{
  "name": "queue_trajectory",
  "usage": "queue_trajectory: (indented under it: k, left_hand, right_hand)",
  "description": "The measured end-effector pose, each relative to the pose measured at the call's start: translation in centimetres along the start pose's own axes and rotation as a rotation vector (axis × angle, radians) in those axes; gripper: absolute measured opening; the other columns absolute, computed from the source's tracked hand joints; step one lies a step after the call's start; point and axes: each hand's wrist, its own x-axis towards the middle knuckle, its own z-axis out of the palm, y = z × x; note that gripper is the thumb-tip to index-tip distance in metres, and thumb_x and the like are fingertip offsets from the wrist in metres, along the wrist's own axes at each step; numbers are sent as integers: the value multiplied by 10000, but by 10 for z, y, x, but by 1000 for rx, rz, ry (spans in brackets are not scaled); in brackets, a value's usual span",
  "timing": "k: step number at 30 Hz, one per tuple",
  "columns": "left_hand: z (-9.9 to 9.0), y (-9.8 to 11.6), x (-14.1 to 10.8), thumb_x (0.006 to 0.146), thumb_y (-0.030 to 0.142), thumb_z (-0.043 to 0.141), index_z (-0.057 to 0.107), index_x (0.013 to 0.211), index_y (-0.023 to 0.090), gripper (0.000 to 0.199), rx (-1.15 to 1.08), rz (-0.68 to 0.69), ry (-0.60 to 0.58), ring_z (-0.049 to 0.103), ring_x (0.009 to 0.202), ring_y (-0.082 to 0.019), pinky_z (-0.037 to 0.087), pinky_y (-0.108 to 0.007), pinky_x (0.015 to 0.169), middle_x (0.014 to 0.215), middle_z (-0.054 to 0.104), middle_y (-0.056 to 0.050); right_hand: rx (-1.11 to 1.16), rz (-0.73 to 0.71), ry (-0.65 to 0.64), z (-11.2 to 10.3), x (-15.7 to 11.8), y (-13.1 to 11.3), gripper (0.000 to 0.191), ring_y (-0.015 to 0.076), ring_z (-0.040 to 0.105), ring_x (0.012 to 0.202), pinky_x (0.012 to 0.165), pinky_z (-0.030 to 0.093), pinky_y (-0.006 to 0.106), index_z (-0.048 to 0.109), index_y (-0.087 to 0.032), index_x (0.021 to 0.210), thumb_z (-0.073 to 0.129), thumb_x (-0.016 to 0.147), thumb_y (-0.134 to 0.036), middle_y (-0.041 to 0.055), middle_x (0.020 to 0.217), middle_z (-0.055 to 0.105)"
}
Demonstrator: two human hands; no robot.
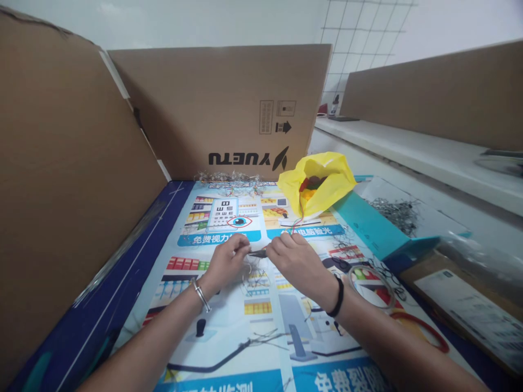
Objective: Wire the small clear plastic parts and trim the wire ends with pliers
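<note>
Above the middle of the printed mat, my two hands are close together. My right hand is closed around a dark pointed tool, its tip aimed left. My left hand pinches at that tip; what lies between its fingers is too small to make out. Thin wires hang just below the tool. Beyond my right hand, a yellow bag stands open with red, orange and dark contents, and thin coloured wires run from it down toward my right hand.
Cardboard panels rise at the left and back. Tangled wire clippings lie along the back. Right of the mat are a teal box with dark wire pieces, a clear ring, a red ring and a labelled package.
</note>
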Motion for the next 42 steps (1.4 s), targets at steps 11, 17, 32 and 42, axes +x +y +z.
queue_trajectory:
  k: [11, 17, 32, 42]
  left_hand:
    - [-4, 4, 0, 791, 229, 498, 521, 751, 189, 61, -62, -15, 94, 499, 662, -104, 383, -219, 654, 706, 555, 36]
    - [-2, 5, -1, 793, 234, 501, 538, 758, 191, 67, -66, -8, 95, 516, 681, -106, 390, -218, 663, 727, 575, 31]
    - [0, 5, -1, 792, 241, 490, 541, 752, 196, 80, -30, -25, 51, 496, 638, -96, 379, -213, 624, 691, 569, 44]
    - [-1, 3, 1, 761, 267, 505, 512, 723, 190, 87, -44, -61, -39, 490, 626, -111, 373, -232, 604, 659, 541, 37]
  right_hand:
    - [79, 177, -21, 9, -1, 3, 61, 205, 418, 766, 651, 240, 320, 546, -190, 746, 545, 805, -179, 43, 747, 531]
    - [64, 202, -83, 5, -3, 0, 75, 204, 432, 736, 613, 235, 317, 547, -189, 740, 537, 801, -147, 44, 729, 539]
    - [53, 153, -97, -2, -2, -2, 62, 206, 434, 738, 606, 243, 310, 549, -178, 755, 545, 790, -127, 45, 734, 548]
    - [68, 170, -114, -1, -3, -2, 73, 209, 443, 749, 610, 253, 312, 551, -180, 747, 544, 790, -122, 50, 731, 552]
